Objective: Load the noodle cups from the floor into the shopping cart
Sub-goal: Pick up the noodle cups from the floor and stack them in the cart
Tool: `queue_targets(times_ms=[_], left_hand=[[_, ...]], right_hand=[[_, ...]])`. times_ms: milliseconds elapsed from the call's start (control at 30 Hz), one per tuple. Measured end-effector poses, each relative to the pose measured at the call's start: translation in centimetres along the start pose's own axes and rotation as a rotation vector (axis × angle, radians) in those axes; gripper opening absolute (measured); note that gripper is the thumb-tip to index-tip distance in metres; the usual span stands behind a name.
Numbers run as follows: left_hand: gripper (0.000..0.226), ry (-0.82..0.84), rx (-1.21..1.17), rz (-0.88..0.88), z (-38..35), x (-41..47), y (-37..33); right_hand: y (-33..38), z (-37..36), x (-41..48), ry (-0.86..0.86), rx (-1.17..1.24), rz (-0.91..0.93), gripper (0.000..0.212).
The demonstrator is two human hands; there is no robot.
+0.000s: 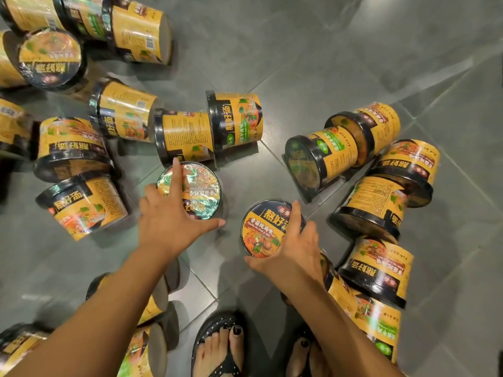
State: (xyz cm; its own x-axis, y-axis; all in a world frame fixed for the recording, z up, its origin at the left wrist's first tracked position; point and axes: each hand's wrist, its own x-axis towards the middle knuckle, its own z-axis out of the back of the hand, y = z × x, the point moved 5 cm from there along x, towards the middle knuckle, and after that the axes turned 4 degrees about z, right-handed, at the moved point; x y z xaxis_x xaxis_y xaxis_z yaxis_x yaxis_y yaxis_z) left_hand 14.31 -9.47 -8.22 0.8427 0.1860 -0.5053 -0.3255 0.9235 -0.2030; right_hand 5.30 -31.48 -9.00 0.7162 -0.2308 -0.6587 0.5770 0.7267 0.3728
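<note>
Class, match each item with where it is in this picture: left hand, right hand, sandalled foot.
1 left hand
2 right hand
3 sandalled foot

A bottom edge, between the forearms
B spread over the glare-lidded cup
C holding the readable-lidded cup by its rim

Pairs: 1-B, 2-C, 3-A.

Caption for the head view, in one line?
Left hand spreads over one cup, right hand grips second cup, other cups strewn across tiled floor.
</note>
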Motion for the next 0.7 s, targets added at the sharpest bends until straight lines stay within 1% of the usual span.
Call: queue_targets(times_ms=[67,167,333,400,500,600,700], left_hand=[[0.135,0.006,0.017,0.017,0.3,0.3,-0.1],[0.133,0.02,-0.061,0.082,0.8,0.5,0.1],[0.14,0.043,-0.185,0.111,2.8,-2.3,0.2],[0.14,0.029,-0.212,0.114,4.6,-4.1,-0.2],[0.141,-0.031,-0.186,0.059,8.8,-6.6,-1.0],[0.144,-0.089,-0.204,0.04,14.0,-9.3,-1.4],[0.15,-0.105,-0.236,0.044,19.0,-12.3,-2.0]], right_hand=[[-0.5,0.1,-0.2,-0.005,0.075,0.007,0.138],[-0.9,0.9,-0.8,-0.004,0.133,0.024,0.136],[0.2,3.4,-2.9,0.003,0.152,0.044,0.135],[1.0,4.9,-4.1,-0.004,0.157,0.054,0.134],[3.0,7.5,-6.4,0.011,0.146,0.065,0.134],[5.9,10.9,-9.0,0.026,0.119,0.055,0.132],[9.5,15.0,-11.8,0.042,0.103,0.067,0.136]])
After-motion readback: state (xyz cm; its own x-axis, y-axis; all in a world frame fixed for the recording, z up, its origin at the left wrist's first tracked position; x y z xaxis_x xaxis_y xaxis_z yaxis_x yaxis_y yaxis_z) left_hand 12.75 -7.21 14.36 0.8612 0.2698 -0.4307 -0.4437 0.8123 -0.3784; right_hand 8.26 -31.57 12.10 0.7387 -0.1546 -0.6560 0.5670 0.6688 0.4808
